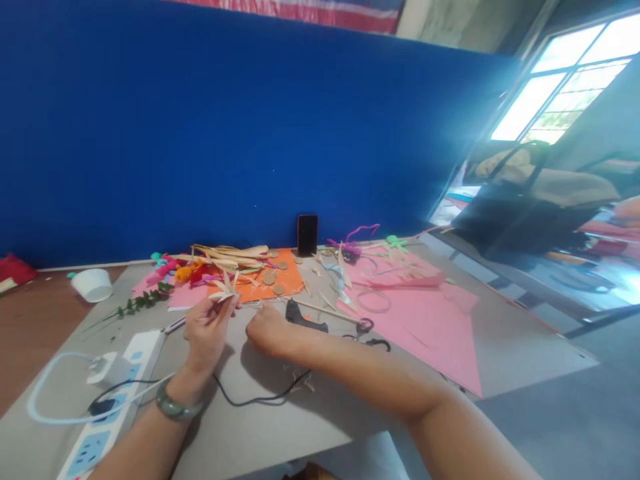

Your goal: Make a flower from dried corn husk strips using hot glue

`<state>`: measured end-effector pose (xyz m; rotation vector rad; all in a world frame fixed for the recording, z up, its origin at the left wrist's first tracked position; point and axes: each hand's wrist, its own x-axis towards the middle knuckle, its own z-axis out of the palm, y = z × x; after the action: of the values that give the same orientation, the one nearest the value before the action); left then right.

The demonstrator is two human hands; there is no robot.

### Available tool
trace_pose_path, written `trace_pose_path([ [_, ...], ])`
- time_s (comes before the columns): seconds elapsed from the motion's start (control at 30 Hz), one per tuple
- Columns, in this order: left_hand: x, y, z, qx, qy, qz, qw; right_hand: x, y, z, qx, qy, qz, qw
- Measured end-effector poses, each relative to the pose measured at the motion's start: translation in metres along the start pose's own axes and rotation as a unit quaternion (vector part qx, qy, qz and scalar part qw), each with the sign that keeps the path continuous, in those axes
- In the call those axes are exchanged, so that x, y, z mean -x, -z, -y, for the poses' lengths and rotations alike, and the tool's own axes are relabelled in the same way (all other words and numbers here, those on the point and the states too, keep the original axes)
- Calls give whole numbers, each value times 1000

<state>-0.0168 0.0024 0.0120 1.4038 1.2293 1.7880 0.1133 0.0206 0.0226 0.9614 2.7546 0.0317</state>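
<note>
My left hand (206,328), with a bangle on its wrist, pinches a flower (227,288) made of pale, pointed, husk-like strips that fan upward from the fingertips. My right hand (269,331) is low over the grey table just to the right, its fingers curled toward the tabletop; what they hold, if anything, is hidden. Beside the right hand lies a black glue gun (303,318). Behind both hands an orange sheet (290,261) carries several round tan discs (270,277) and a bundle of dry husk strips (230,253).
A white power strip (107,413) with plugs and cables lies at left, near a white cup (93,285) and a leafy sprig (135,305). Scissors (367,327) and pink sheets (425,327) lie at right. A phone (307,235) leans against the blue partition (250,133).
</note>
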Motion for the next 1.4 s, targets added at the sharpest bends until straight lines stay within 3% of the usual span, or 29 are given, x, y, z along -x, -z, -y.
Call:
trace_pose_path([
  [0.17,3,-4,-4,-5,-5,29,1000,-6,-4,8,2,-1,4,1000],
  [0.37,11,-10,-8,4,-7,62,998,33,-3,-6,-34,-12,-24,999],
  [0.43,13,-11,-6,1,6,70,997,50,-6,-18,-159,-33,-65,985],
  [0.53,17,-13,-5,-13,18,75,997,69,-15,-34,-406,-62,-141,901],
  [0.6,19,-14,-5,-26,17,81,996,75,-21,-40,-568,-78,-164,803],
  [0.67,22,-16,-5,-33,20,87,995,76,-25,-44,-700,-86,-181,686],
  [0.73,25,-17,-2,-28,28,90,995,74,-28,-46,-784,-73,-201,582],
  [0.77,26,-17,-1,-23,34,90,995,73,-28,-46,-809,-64,-212,545],
  [0.83,29,-17,4,-11,36,91,995,74,-28,-46,-835,-49,-222,501],
  [0.97,35,-19,9,-12,11,130,991,81,-25,-43,-851,-60,-223,472],
  [1.13,44,-19,15,-9,5,163,987,91,-13,-37,-853,-79,-229,462],
  [1.33,50,-15,14,-34,-11,187,982,98,-7,-31,-833,-91,-252,484],
  [1.4,49,-16,7,-50,-37,189,980,100,-6,-28,-810,-89,-286,504],
])
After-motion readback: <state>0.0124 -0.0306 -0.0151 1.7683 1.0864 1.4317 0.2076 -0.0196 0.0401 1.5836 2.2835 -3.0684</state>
